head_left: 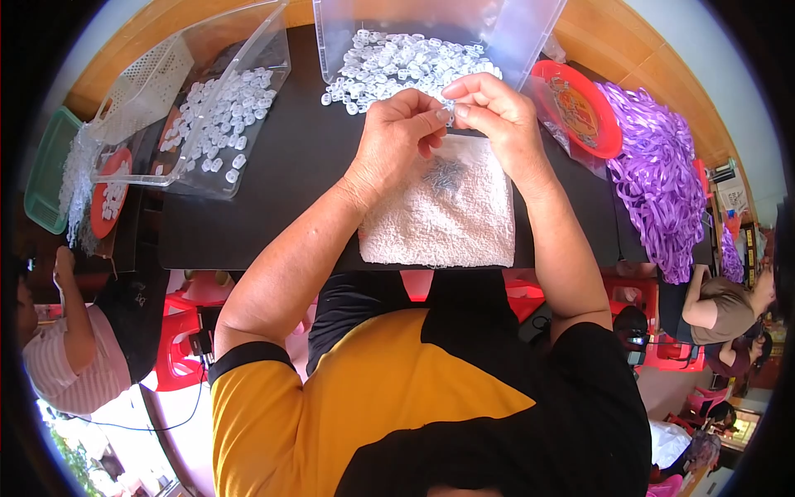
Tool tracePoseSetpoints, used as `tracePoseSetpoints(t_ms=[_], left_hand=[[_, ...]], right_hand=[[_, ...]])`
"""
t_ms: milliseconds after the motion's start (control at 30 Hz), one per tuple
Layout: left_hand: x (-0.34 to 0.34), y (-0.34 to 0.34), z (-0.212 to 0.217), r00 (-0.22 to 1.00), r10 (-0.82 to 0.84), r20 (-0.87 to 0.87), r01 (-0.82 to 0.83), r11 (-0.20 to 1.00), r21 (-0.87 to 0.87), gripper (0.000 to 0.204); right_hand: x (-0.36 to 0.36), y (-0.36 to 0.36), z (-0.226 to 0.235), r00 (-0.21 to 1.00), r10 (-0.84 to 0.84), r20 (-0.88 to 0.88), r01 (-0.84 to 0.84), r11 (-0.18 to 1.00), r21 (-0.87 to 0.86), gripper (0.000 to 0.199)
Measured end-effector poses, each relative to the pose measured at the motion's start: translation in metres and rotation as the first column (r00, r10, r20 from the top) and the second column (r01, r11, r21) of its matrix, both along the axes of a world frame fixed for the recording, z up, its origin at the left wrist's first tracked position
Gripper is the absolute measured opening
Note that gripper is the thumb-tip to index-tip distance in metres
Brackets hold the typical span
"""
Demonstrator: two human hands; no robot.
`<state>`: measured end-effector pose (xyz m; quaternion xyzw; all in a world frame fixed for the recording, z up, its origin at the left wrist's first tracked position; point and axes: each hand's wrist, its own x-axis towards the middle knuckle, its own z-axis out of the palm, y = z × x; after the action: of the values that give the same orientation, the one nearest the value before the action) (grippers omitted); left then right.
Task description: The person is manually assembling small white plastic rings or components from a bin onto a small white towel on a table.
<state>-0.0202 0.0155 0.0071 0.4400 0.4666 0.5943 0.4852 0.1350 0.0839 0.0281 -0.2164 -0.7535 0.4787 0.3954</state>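
My left hand (396, 132) and my right hand (507, 124) meet above the far edge of a white towel. Thumbs and fingertips of both pinch a small whitish piece (450, 109), largely covered by the fingers, so its exact kind is unclear. On the towel (439, 228) lies a little heap of thin silvery metal bits (445, 174), just below my hands. Beyond them, many small white plastic pieces (406, 65) spill from a clear plastic bin (443, 15) tipped on its side.
At left another clear bin (186, 170) holds similar white pieces, near a red plate (101, 217) and green basket (40, 186). At right stand a red dish (609, 124) of metal parts and a mound of purple ribbons (658, 166). People sit on both sides.
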Motion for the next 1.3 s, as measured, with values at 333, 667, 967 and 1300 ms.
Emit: tracePoseSetpoints(t_ms=[333, 667, 967, 1300], left_hand=[[0.004, -0.002, -0.006, 0.993, 0.042, 0.113, -0.041, 0.999, -0.014, 0.009], [0.002, 0.002, -0.003, 0.969, 0.083, 0.233, -0.056, 0.991, -0.121, 0.009], [-0.001, 0.003, -0.006, 0.973, 0.064, 0.222, -0.039, 0.993, -0.116, 0.009], [0.001, 0.001, -0.008, 0.989, 0.088, 0.121, -0.071, 0.989, -0.132, 0.009]], right_hand=[[-0.01, -0.007, -0.007, 0.997, 0.043, -0.064, -0.041, 0.998, 0.04, 0.014], [-0.007, 0.001, -0.014, 0.989, -0.131, 0.074, 0.116, 0.977, 0.178, 0.012], [-0.003, 0.007, -0.013, 0.981, -0.162, 0.105, 0.106, 0.906, 0.41, 0.007], [-0.009, 0.005, -0.029, 0.98, -0.187, 0.074, 0.149, 0.923, 0.355, 0.006]])
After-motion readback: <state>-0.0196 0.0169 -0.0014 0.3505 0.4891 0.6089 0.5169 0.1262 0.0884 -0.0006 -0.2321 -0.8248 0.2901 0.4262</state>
